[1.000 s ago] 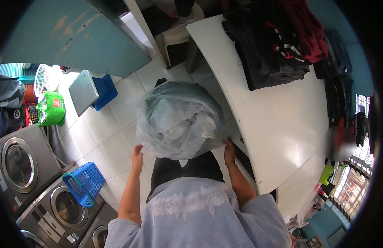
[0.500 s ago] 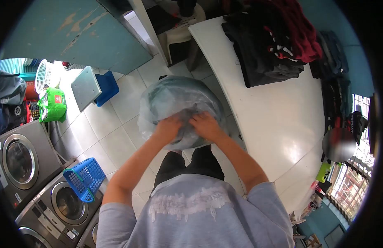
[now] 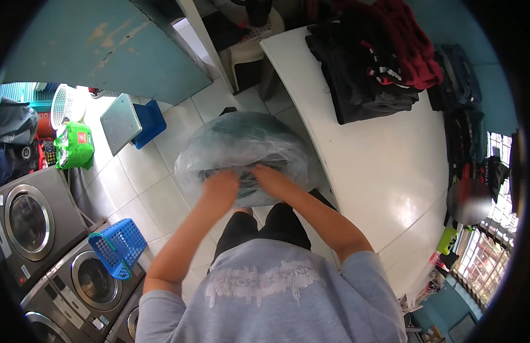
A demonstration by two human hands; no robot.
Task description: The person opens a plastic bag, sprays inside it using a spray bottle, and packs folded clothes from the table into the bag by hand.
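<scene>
Both the left hand [image 3: 221,187] and right hand [image 3: 270,180] are close together at the near side of a clear plastic bag [image 3: 236,137]; whether they grip it I cannot tell. The bag bulges ahead of the black shorts [image 3: 285,228], beside the white table [image 3: 390,171]; its thin plastic could tear if pulled unevenly, or slip from a loose hold.

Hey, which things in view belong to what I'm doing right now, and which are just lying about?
Seemingly part of the job:
see-through plastic bag, in front of you
left hand and right hand, both at the bag

Apparently just lying about, untouched:
blue basket
green bag
stack of clothes on the white table
</scene>
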